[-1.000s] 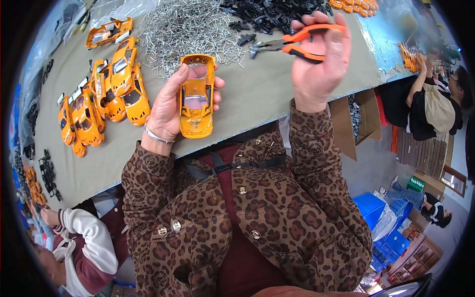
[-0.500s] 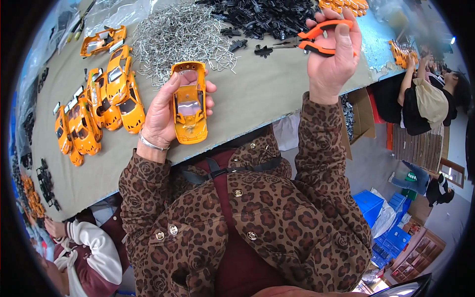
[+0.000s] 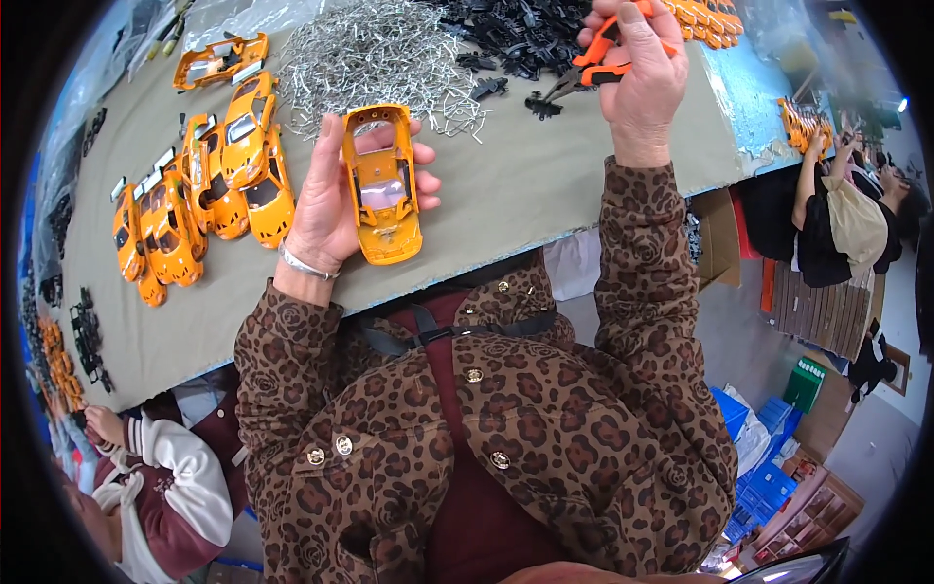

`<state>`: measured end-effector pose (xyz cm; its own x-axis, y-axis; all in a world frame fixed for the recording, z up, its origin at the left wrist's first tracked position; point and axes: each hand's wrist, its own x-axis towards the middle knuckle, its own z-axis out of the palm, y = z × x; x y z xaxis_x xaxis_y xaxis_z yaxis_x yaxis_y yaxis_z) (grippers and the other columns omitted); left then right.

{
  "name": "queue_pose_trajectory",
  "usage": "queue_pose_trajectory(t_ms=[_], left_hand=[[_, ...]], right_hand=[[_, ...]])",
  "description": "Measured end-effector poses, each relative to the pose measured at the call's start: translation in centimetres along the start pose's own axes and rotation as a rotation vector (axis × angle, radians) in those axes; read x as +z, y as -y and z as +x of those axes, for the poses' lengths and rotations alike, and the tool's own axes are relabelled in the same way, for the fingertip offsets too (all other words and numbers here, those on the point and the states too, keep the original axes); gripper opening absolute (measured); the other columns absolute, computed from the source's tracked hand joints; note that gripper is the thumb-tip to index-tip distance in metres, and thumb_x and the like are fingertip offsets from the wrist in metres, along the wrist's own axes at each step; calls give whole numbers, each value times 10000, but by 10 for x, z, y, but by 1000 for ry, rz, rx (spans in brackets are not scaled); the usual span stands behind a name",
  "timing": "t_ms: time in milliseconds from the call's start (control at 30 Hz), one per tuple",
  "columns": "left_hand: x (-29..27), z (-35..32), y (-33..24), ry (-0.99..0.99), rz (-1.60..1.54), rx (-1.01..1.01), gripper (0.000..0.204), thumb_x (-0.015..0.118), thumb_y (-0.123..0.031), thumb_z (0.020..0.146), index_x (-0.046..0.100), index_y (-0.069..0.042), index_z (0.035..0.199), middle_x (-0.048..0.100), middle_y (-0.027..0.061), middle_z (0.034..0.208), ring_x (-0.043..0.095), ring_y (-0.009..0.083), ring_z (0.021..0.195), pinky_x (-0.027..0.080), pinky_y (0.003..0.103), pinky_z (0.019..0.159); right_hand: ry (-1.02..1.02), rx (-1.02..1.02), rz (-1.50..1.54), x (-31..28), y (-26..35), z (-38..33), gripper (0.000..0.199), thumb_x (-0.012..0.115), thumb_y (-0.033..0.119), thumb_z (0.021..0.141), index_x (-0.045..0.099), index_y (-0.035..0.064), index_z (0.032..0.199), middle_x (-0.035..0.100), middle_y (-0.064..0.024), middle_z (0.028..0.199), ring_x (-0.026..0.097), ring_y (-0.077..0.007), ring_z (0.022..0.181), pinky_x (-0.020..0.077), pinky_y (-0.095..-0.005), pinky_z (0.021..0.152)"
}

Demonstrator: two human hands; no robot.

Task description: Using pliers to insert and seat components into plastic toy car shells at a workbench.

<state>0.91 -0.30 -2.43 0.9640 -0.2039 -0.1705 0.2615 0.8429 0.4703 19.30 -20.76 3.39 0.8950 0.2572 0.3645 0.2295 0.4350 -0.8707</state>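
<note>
The left hand (image 3: 326,200) grips an orange toy car body (image 3: 382,185) from the side, fingers wrapped around it, held just above the near edge of the table (image 3: 525,185). The body is turned underside up, so its hollow inside faces the camera. The right hand (image 3: 637,78) is clenched around orange-handled pliers (image 3: 593,63), raised over the far side of the table; the pliers' dark tip points left toward a pile of black plastic parts (image 3: 525,29). Beside that pile, further left, lies a heap of thin silver wire pieces (image 3: 379,54), loose on the table and not in any container. To the left of the held body, a cluster of finished orange toy cars (image 3: 209,190) sits on the table, close together. One more open orange body (image 3: 219,60) lies apart near the far left corner. Blue crates (image 3: 769,467) stand on the floor at the lower right; what is in them cannot be made out. Another person's sleeve (image 3: 185,467) shows at the lower left.
</note>
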Motion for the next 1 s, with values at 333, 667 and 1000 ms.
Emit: queue_pose_trajectory(t_ms=[333, 667, 1000], left_hand=[[2, 6, 2, -61, 15, 3, 708, 331, -604, 894, 463, 6, 1229, 567, 163, 1098, 600, 322, 944, 484, 496, 850], [-2, 4, 3, 10, -43, -25, 660, 333, -568, 911, 475, -9, 1232, 535, 130, 1184, 562, 359, 1033, 467, 525, 861], [5, 4, -1, -27, 29, 41, 609, 413, -542, 899, 467, -33, 1230, 541, 131, 1168, 574, 372, 1013, 480, 515, 855]], right_hand=[[294, -116, 453, 34, 50, -44, 274, 513, 217, 878, 521, 84, 1118, 491, -54, 969, 422, -184, 854, 363, -403, 765], [374, -31, 463, 75, 3, -69, 374, 476, 231, 909, 459, 61, 1241, 465, -83, 988, 407, -210, 871, 388, -421, 744], [241, 158, 338, 126, 27, -87, 405, 606, 153, 864, 453, -13, 1200, 557, -114, 957, 556, -167, 815, 486, -275, 725]])
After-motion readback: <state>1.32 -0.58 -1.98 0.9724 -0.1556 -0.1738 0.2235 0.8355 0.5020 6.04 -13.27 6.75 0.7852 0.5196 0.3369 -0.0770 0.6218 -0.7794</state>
